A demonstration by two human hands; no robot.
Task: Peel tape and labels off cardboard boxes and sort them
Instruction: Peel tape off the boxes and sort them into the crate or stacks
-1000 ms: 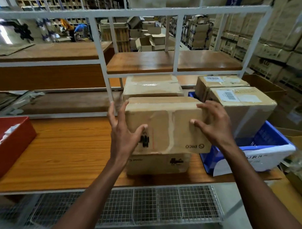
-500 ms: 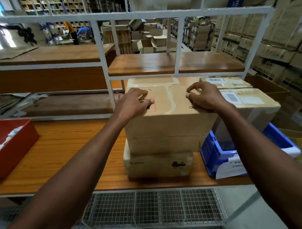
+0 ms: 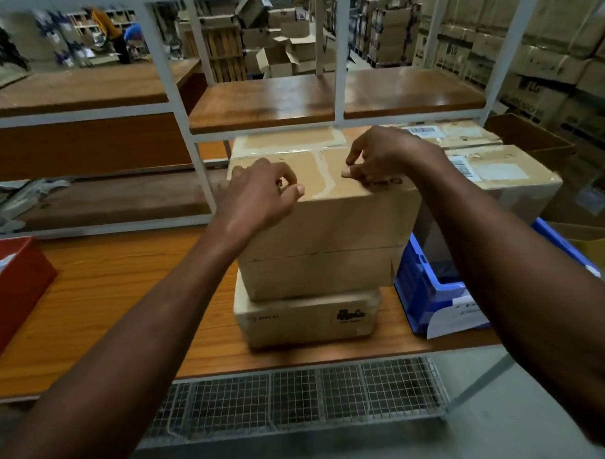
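Where both hands (image 3: 258, 193) curl, box (image 3: 325, 228) top print is hidden.

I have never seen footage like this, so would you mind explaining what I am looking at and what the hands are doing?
There is no machine here: a person wears a camera on the head, so the single view looks forward and down at their own arms. On the wooden workbench two cardboard boxes are stacked. The left hand and right hand rest on the top box, fingertips pinching beside the tape strip on its lid. Whether either grip has any tape cannot be told. The bottom box sits beneath. A red bin stands to the left, a blue crate to the right with more labelled boxes above it.
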